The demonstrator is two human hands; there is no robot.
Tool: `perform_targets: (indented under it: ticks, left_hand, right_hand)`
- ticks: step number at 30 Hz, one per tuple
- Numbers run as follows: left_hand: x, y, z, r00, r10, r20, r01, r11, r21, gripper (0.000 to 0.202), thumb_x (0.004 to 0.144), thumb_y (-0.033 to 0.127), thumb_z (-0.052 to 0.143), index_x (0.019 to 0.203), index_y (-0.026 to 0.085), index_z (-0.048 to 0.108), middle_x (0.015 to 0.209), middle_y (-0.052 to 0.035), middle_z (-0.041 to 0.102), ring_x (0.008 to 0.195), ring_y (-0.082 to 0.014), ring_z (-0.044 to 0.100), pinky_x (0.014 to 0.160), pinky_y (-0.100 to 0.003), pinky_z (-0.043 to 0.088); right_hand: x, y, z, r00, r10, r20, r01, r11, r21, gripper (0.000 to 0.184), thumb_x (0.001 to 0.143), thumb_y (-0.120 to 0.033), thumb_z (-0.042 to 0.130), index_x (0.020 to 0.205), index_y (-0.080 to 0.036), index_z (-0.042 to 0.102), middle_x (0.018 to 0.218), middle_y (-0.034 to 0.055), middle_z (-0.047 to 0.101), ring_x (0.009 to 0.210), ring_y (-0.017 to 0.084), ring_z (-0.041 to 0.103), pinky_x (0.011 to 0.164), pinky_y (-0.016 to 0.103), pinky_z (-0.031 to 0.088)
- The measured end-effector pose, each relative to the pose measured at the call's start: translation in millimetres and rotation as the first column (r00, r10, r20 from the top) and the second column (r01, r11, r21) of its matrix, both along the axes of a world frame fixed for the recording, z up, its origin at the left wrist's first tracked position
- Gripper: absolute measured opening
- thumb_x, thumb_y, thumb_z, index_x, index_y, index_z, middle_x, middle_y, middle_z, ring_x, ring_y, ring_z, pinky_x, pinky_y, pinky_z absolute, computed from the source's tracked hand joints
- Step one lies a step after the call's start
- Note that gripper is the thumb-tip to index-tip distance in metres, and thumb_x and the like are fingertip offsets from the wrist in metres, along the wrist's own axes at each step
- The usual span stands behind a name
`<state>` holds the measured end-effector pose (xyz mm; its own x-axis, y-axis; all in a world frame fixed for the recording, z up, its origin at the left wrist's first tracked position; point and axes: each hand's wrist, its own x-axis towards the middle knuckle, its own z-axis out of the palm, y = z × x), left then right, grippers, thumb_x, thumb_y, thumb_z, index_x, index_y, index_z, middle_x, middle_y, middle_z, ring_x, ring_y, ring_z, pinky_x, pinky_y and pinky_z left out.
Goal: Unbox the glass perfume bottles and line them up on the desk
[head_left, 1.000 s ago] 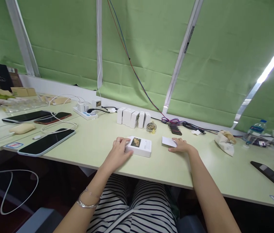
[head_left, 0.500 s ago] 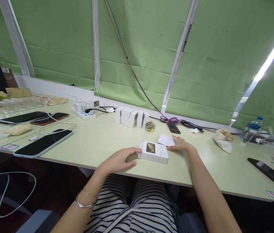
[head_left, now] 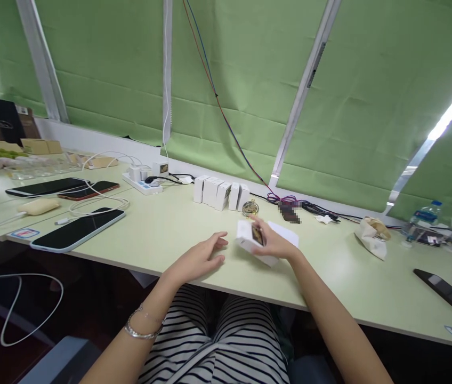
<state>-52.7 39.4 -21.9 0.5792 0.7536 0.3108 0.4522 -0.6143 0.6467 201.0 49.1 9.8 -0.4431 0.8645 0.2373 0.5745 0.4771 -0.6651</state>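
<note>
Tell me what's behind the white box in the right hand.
Behind the white box, a round metallic object and upright white boxes show; part of a white sheet shows past the right hand. What box and hand cover can't be seen.

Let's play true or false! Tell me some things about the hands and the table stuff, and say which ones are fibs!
1. The right hand grips a white box. True.
2. The left hand holds a phone. False: the left hand holds nothing.
3. More white boxes stand in a row on the table. True.
4. The bottle has a red cap. False: the bottle has a blue cap.
</note>
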Motion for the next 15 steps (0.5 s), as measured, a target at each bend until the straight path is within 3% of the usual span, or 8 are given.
perform_targets:
  ticks: [2, 4, 7, 11, 15]
  left_hand:
    - [0, 1, -1.8, 1.0, 0.01, 0.005, -0.01, 1.0, -0.008, 0.055, 0.082, 0.03, 0.046, 0.133, 0.022, 0.026, 0.121, -0.0093, 0.055, 0.113, -0.0201, 0.051, 0.096, -0.038, 0.041]
    - [0, 2, -2.8, 1.0, 0.02, 0.002, -0.02, 1.0, -0.007, 0.056, 0.083, 0.031, 0.045, 0.134, 0.022, 0.023, 0.121, -0.0094, 0.055, 0.113, -0.0202, 0.052, 0.096, -0.038, 0.04]
    - [-1, 2, -2.6, 1.0, 0.025, -0.005, -0.025, 1.0, -0.01, 0.057, 0.083, 0.031, 0.044, 0.134, 0.022, 0.022, 0.12, -0.0093, 0.056, 0.112, -0.0208, 0.052, 0.096, -0.038, 0.04]
    - [-1, 2, -1.7, 1.0, 0.023, -0.009, -0.023, 1.0, -0.014, 0.057, 0.083, 0.031, 0.044, 0.134, 0.022, 0.022, 0.118, -0.0099, 0.057, 0.11, -0.0215, 0.053, 0.095, -0.039, 0.04]
    - [-1, 2, -2.2, 1.0, 0.023, -0.019, -0.023, 1.0, -0.003, 0.057, 0.083, 0.031, 0.044, 0.134, 0.022, 0.022, 0.116, -0.0087, 0.058, 0.109, -0.0208, 0.054, 0.094, -0.037, 0.04]
  right_hand:
    - [11, 0, 3.8, 0.971, -0.037, -0.237, 0.026, 0.998, -0.051, 0.106, 0.064, -0.037, 0.07, 0.141, -0.028, -0.002, 0.136, 0.0111, 0.034, 0.124, 0.025, 0.036, 0.101, 0.045, 0.03]
    - [21, -1, 6.9, 0.926, -0.079, -0.369, 0.014, 0.984, -0.176, 0.113, 0.063, -0.037, 0.071, 0.139, -0.031, -0.013, 0.136, 0.0111, 0.033, 0.122, 0.024, 0.039, 0.098, 0.044, 0.035]
    - [28, -1, 7.3, 0.913, -0.108, -0.394, -0.011, 0.958, -0.288, 0.123, 0.058, -0.035, 0.076, 0.137, -0.034, -0.018, 0.138, 0.0108, 0.031, 0.122, 0.025, 0.04, 0.098, 0.046, 0.036]
    - [26, 2, 3.0, 0.913, -0.097, -0.396, 0.016, 0.979, -0.204, 0.129, 0.053, -0.039, 0.079, 0.138, -0.035, -0.018, 0.142, 0.0106, 0.019, 0.126, 0.024, 0.035, 0.102, 0.045, 0.031]
    - [22, 5, 0.1, 0.924, -0.081, -0.375, 0.005, 0.98, -0.2, 0.13, 0.052, -0.046, 0.078, 0.138, -0.032, -0.018, 0.139, 0.0109, 0.025, 0.126, 0.023, 0.036, 0.104, 0.043, 0.028]
